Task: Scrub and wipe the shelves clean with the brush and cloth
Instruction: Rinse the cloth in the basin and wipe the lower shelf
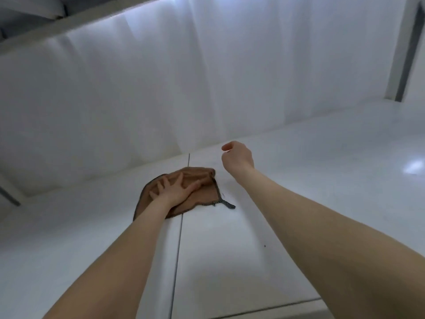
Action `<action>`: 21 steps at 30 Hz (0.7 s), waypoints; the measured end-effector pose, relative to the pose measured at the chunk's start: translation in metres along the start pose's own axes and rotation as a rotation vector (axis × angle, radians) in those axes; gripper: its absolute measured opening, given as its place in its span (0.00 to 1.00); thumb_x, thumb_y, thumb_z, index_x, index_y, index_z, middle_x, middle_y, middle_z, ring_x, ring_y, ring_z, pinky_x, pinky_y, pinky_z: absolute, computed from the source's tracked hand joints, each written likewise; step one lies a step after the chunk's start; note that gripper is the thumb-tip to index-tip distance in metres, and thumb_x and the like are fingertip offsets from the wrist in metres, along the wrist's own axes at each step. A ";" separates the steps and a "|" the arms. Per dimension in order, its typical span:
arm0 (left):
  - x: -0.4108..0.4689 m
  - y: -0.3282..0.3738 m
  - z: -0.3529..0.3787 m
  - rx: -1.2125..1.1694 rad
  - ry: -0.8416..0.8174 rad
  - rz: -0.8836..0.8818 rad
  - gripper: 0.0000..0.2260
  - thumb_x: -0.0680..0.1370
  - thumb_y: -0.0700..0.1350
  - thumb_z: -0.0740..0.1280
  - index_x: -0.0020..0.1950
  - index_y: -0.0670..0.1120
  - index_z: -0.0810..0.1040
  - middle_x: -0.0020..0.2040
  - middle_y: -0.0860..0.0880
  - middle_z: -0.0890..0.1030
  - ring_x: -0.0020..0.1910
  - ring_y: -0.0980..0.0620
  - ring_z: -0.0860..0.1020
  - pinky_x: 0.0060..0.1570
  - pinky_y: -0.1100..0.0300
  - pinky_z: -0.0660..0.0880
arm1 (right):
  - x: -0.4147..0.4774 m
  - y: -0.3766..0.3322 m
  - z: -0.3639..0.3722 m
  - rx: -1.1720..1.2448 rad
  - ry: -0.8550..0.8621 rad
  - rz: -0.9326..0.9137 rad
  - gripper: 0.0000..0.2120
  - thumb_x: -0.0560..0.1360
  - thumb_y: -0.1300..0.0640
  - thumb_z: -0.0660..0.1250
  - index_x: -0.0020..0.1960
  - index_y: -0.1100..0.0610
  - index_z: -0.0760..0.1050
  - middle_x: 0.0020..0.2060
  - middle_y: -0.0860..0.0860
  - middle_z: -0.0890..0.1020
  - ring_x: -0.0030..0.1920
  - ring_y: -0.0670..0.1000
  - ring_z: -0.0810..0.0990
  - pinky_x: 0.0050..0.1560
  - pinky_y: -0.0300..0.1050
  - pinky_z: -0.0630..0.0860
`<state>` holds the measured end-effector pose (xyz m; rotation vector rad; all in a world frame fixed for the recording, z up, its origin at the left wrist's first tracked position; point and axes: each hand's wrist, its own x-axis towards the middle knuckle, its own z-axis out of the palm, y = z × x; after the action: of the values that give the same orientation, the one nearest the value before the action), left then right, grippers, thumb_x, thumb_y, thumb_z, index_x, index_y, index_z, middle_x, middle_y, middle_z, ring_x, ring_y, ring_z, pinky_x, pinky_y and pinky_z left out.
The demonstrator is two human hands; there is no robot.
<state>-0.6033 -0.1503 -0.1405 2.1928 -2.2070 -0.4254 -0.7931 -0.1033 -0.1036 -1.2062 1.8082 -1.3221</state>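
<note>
Left hand [176, 189]: fingers spread flat, pressed on brown cloth [197, 174], mid-shelf [299, 180] across the seam [178, 249]. Right hand [236, 160]: loosely curled, empty, raised just right. Even pressure and overlapping strokes are advised.

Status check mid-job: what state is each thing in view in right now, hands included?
cloth: rumpled, lying across the seam of the shelf, under the left hand.
left hand: fingers spread, pressing the cloth down.
right hand: beside the cloth, fingers loosely curled, nothing seen in it.
shelf: white, glossy, a few dark specks on it.
brush: not in view.
</note>
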 end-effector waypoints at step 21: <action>0.086 0.107 0.010 -0.075 0.221 0.517 0.21 0.76 0.66 0.54 0.68 0.64 0.68 0.72 0.48 0.65 0.69 0.47 0.64 0.71 0.53 0.60 | 0.068 0.033 -0.063 -0.310 0.272 0.033 0.20 0.75 0.64 0.56 0.63 0.51 0.73 0.60 0.52 0.76 0.65 0.54 0.69 0.51 0.45 0.70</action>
<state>-0.7119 -0.2337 -0.1456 1.4635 -2.4518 -0.2307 -0.8859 -0.1364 -0.1098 -1.1897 2.2851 -1.2686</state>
